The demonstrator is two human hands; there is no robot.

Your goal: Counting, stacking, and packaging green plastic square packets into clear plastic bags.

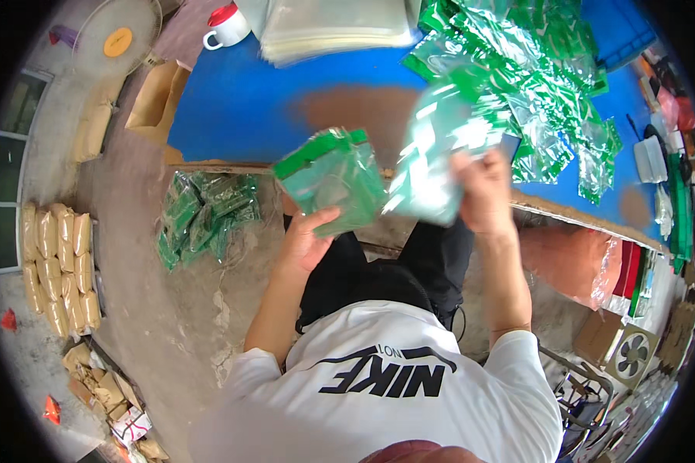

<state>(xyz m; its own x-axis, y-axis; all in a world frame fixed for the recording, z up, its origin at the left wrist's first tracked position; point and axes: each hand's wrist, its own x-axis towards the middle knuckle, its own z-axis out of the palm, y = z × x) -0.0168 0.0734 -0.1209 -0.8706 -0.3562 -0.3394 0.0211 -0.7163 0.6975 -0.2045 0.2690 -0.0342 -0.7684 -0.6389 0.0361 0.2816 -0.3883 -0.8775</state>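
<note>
My left hand (310,238) is closed on a small stack of clear plastic bags with green tops (338,185), the thumb lying over their near edge. To its right, my right hand (486,189) grips a clear-and-green plastic bag (432,154), which is smeared by motion and glare. Both hands are above my lap at the near edge of the blue table (247,108). A spread pile of similar shiny green-and-clear bags (540,100) covers the table's right side, beyond my right hand.
A stack of clear plastic sheets (336,31) and a white mug with a red lid (228,29) stand at the table's far side. Bundled green bags (205,212) lie on the floor at left. A pinkish sack (571,258) is under the table at right.
</note>
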